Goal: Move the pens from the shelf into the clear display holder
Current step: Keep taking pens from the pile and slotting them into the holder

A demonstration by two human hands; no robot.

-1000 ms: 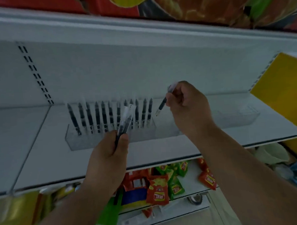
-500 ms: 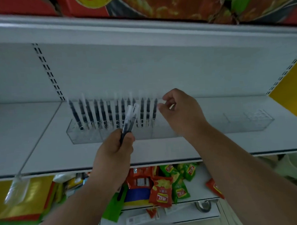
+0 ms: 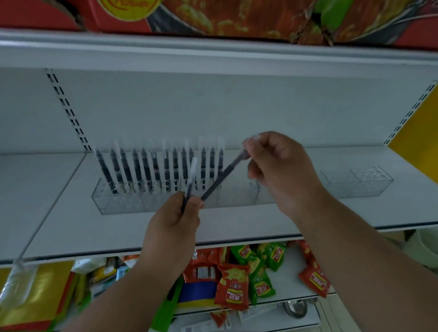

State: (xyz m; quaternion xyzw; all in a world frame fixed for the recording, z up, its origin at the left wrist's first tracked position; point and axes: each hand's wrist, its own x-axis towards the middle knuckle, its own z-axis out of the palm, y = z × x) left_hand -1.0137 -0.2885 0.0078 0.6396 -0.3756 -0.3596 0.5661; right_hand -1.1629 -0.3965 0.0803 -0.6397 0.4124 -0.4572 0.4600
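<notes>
My right hand (image 3: pixel 283 173) pinches one pen (image 3: pixel 223 177) by its cap end, tip angled down toward the clear display holder (image 3: pixel 119 204) on the shelf (image 3: pixel 73 237) for slotting. My left hand (image 3: pixel 174 224) clamps the spare pen (image 3: pixel 190 183) upright, ready nearby.

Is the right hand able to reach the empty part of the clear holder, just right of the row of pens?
Probably yes. The right hand, pinching a pen, hovers just above the clear display holder; nothing lies between them. The left hand sits lower and aside.
</notes>
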